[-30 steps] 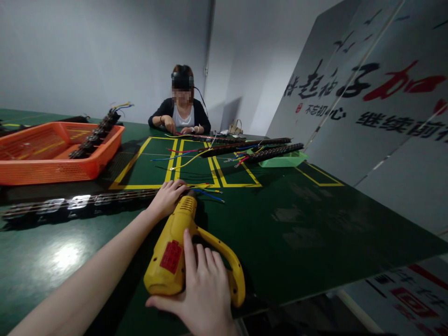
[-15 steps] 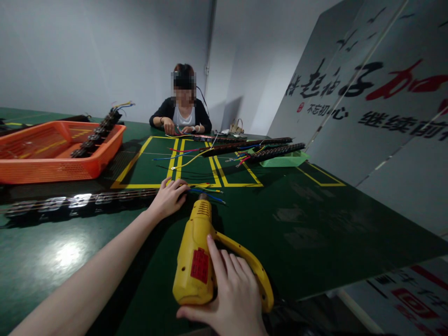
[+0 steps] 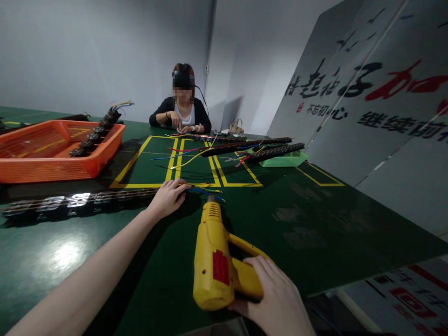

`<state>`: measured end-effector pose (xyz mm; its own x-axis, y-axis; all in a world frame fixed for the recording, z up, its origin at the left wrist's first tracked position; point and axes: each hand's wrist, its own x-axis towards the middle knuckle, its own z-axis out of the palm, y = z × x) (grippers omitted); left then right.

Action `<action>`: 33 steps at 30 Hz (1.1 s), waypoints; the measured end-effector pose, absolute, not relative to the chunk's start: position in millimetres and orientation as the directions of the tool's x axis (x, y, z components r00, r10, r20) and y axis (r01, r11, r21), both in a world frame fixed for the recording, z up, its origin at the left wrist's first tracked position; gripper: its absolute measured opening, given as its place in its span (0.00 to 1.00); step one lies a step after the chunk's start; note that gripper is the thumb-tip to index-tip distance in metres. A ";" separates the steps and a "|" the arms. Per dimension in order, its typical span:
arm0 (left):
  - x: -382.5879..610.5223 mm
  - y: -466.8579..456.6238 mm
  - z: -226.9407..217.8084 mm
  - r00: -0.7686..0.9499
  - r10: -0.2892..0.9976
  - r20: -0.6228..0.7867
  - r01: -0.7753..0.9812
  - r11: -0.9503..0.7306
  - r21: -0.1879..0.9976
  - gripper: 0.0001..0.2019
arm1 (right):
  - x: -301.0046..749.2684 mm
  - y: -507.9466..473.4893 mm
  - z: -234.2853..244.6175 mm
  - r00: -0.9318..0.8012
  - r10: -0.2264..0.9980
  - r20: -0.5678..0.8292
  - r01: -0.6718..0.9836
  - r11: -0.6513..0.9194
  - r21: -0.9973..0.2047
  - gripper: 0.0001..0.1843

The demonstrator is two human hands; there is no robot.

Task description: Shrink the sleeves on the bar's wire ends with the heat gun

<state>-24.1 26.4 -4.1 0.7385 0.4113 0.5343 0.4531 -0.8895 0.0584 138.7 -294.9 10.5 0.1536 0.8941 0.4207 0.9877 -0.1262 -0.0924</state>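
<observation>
My right hand (image 3: 278, 291) is closed around the handle of a yellow heat gun (image 3: 213, 256) with a red label. The gun lies on its side on the green table, its metal nozzle pointing away from me towards some wires. My left hand (image 3: 170, 198) closes over the right end of a long black segmented strip (image 3: 94, 203), where blue, yellow and other wires (image 3: 206, 188) come out past my fingers. The nozzle sits just right of my left fingers, close to the wire ends. My left fingertips are partly hidden.
An orange basket (image 3: 52, 168) at left holds another black strip (image 3: 96, 133). More wired strips (image 3: 245, 145) lie across a green basket (image 3: 283, 159) at back right. Yellow tape marks the table (image 3: 315, 233). Across it sits a co-worker (image 3: 180, 109) with hands on wires.
The heat gun has shifted right and slightly nearer me. My right hand has moved from its body to its handle. My left hand stays nearly still. The co-worker's hand has moved.
</observation>
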 end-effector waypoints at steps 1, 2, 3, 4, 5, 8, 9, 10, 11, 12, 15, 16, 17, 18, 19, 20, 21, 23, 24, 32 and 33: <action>-24.3 26.5 -4.1 0.738 0.414 0.532 0.454 -0.889 0.062 0.15 | 141.9 -297.6 5.8 0.147 0.886 0.440 0.989 -0.127 -0.073 0.27; -24.5 26.5 -4.1 0.739 0.417 0.530 0.454 -0.888 0.065 0.15 | 144.0 -299.9 1.4 0.141 0.877 0.459 0.990 -0.130 -0.057 0.24; -24.7 26.5 -4.1 0.739 0.419 0.528 0.456 -0.888 0.068 0.15 | 145.0 -301.8 -2.3 0.139 0.868 0.477 0.990 -0.134 -0.045 0.22; -24.8 26.5 -4.0 0.738 0.422 0.526 0.458 -0.886 0.069 0.15 | 145.1 -303.3 -5.3 0.137 0.860 0.492 0.990 -0.137 -0.036 0.22; -24.8 26.4 -4.0 0.739 0.425 0.523 0.460 -0.885 0.070 0.15 | 144.5 -304.5 -7.5 0.131 0.853 0.506 0.990 -0.137 -0.025 0.23; -24.7 26.5 -4.0 0.740 0.434 0.514 0.465 -0.882 0.075 0.14 | 140.4 -306.2 -9.9 0.122 0.830 0.544 0.989 -0.148 0.004 0.25; -24.6 26.6 -4.1 0.740 0.436 0.511 0.466 -0.881 0.078 0.14 | 138.6 -306.2 -9.6 0.121 0.822 0.556 0.988 -0.153 0.012 0.26; -24.6 26.8 -4.2 0.741 0.438 0.510 0.465 -0.882 0.081 0.14 | 136.6 -305.8 -9.0 0.122 0.812 0.571 0.987 -0.161 0.019 0.26; -24.5 27.1 -4.4 0.741 0.438 0.510 0.464 -0.882 0.083 0.14 | 134.3 -305.1 -8.4 0.124 0.801 0.586 0.985 -0.170 0.024 0.26; -24.5 27.4 -4.6 0.741 0.436 0.511 0.462 -0.883 0.085 0.14 | 131.9 -304.1 -7.7 0.126 0.789 0.601 0.983 -0.179 0.028 0.27; -24.4 27.9 -5.0 0.739 0.430 0.519 0.454 -0.886 0.088 0.14 | 123.4 -299.0 -7.9 0.149 0.754 0.640 0.977 -0.214 0.024 0.30; -24.3 27.8 -5.1 0.738 0.430 0.521 0.454 -0.887 0.089 0.14 | 120.2 -296.7 -8.8 0.163 0.746 0.646 0.974 -0.226 0.016 0.31; -24.1 27.6 -5.1 0.736 0.431 0.522 0.456 -0.886 0.089 0.14 | 116.9 -294.3 -10.1 0.178 0.740 0.648 0.972 -0.236 0.004 0.32; -24.0 27.3 -5.1 0.735 0.433 0.522 0.459 -0.884 0.087 0.14 | 113.6 -291.7 -11.6 0.194 0.737 0.647 0.969 -0.246 -0.011 0.32; -23.8 27.0 -5.1 0.733 0.437 0.521 0.466 -0.881 0.084 0.14 | 110.3 -288.9 -13.1 0.210 0.736 0.643 0.967 -0.252 -0.027 0.32; -23.6 26.7 -5.1 0.732 0.442 0.519 0.473 -0.878 0.081 0.14 | 107.1 -286.2 -14.5 0.225 0.736 0.639 0.965 -0.257 -0.044 0.32; -23.4 26.5 -5.1 0.730 0.446 0.518 0.479 -0.875 0.079 0.14 | 104.0 -283.3 -15.7 0.236 0.734 0.637 0.964 -0.259 -0.059 0.33; -23.1 26.7 -5.1 0.729 0.449 0.516 0.481 -0.873 0.081 0.14 | 98.0 -277.6 -16.9 0.244 0.734 0.634 0.965 -0.250 -0.081 0.34; -23.1 27.0 -5.0 0.730 0.448 0.516 0.477 -0.875 0.085 0.14 | 95.0 -274.6 -17.0 0.238 0.736 0.634 0.967 -0.239 -0.086 0.34; -28.0 32.1 2.4 0.768 0.388 0.510 0.376 -0.917 0.131 0.16 | 71.2 -249.0 -12.8 0.208 0.727 0.655 0.978 -0.168 -0.124 0.35; -29.2 33.4 3.3 0.773 0.378 0.510 0.358 -0.923 0.143 0.16 | 68.5 -246.1 -12.4 0.200 0.730 0.654 0.980 -0.155 -0.127 0.34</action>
